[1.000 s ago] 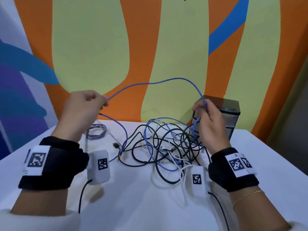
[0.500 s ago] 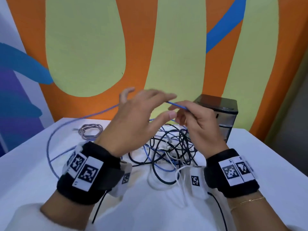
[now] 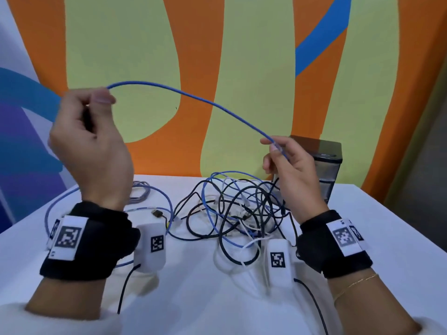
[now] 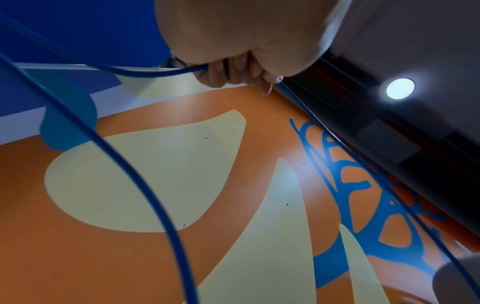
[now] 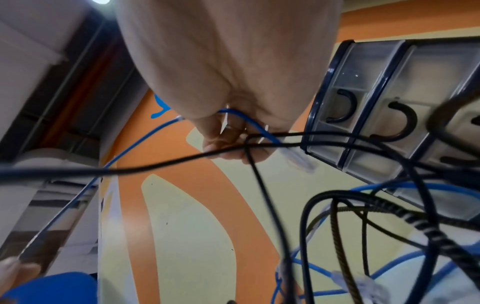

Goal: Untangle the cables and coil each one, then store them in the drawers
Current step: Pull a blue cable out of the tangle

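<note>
A blue cable [image 3: 193,96] arcs through the air between my two raised hands. My left hand [image 3: 94,122] grips it in curled fingers at the upper left; the left wrist view shows the blue cable [image 4: 155,72] running into the fist. My right hand [image 3: 287,160] pinches the same cable at the right, and the right wrist view shows the blue cable [image 5: 249,121] passing under the fingers. Below lies the tangle of black, white and blue cables [image 3: 237,209] on the white table [image 3: 198,298]. The dark drawer unit [image 3: 329,165] stands behind my right hand.
A coiled grey-purple cable [image 3: 140,192] lies at the table's back left. A loose blue loop [image 3: 63,204] trails on the table left of the pile. A black USB plug [image 3: 157,213] lies between. The painted wall stands right behind the table.
My hands, close together half a second ago, have moved apart. The left hand rose up and left, drawing a longer blue span taut between them.
</note>
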